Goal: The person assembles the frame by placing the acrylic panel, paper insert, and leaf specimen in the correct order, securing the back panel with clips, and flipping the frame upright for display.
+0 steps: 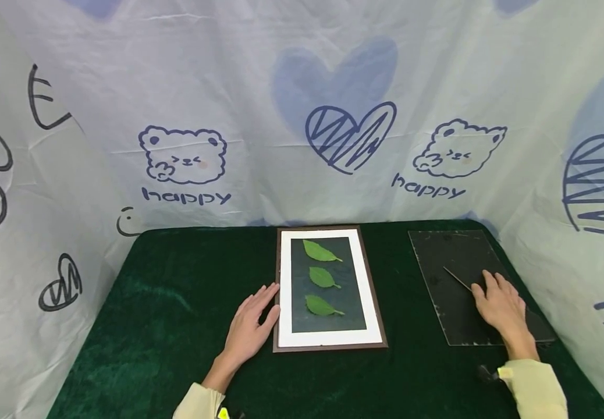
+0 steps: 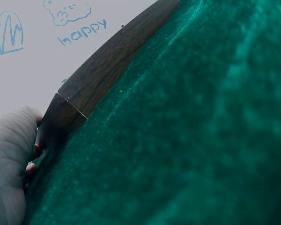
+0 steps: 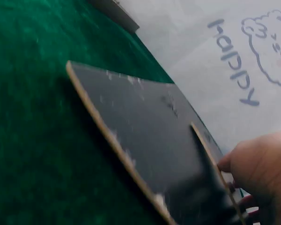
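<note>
A picture frame [image 1: 380, 331] with a brown wood-grain border and white mat [image 1: 284, 291] lies on the green cloth. Three green leaves [image 1: 322, 277] are arranged in a column on its dark centre. My left hand [image 1: 249, 326] rests against the frame's left side with its fingers fairly straight; the left wrist view shows the thumb and fingertips at the wooden corner [image 2: 61, 117]. On the right lies a black backing board [image 1: 438, 302] with worn edges. My right hand [image 1: 503, 305] holds the thin stand flap [image 3: 208, 150] on it between thumb and fingers; the palm hides part of the flap.
Dark green velvet cloth [image 1: 176, 302] covers the table, with bare cloth to the frame's left and between frame and board. White curtains [image 1: 260, 157] printed with hearts and bears hang behind and at both sides.
</note>
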`<state>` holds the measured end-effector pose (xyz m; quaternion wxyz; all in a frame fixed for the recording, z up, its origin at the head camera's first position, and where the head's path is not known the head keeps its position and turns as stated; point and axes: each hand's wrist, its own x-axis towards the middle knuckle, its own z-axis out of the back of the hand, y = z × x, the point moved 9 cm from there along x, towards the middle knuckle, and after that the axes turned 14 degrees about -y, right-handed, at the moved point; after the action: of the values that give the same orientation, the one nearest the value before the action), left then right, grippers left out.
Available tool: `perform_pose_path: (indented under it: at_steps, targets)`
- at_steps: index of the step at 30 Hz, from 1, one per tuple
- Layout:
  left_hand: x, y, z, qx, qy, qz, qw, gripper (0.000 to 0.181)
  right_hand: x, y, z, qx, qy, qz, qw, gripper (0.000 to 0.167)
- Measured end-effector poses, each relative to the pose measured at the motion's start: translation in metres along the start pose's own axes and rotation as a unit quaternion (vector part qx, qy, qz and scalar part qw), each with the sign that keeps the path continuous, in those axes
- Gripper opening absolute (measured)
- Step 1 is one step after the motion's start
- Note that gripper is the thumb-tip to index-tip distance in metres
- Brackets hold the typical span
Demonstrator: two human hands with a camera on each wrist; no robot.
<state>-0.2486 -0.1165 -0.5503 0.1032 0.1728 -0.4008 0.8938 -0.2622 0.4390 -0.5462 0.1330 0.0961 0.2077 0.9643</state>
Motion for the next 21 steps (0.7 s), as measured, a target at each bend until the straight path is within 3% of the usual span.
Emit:
perform_pose_path:
  at_steps: [13,21]
  targets:
    - [0.0,-0.002,0.0,-0.003,0.001,0.004,1.0,0.051,-0.001,-0.036,0.008,-0.027,-0.014,-0.079,0.9964,0.106]
    - [0.001,0.0,0.0,0.003,0.006,0.009,0.9999,0.052,-0.006,-0.039,0.014,-0.06,-0.005,-0.122,0.9906,0.122]
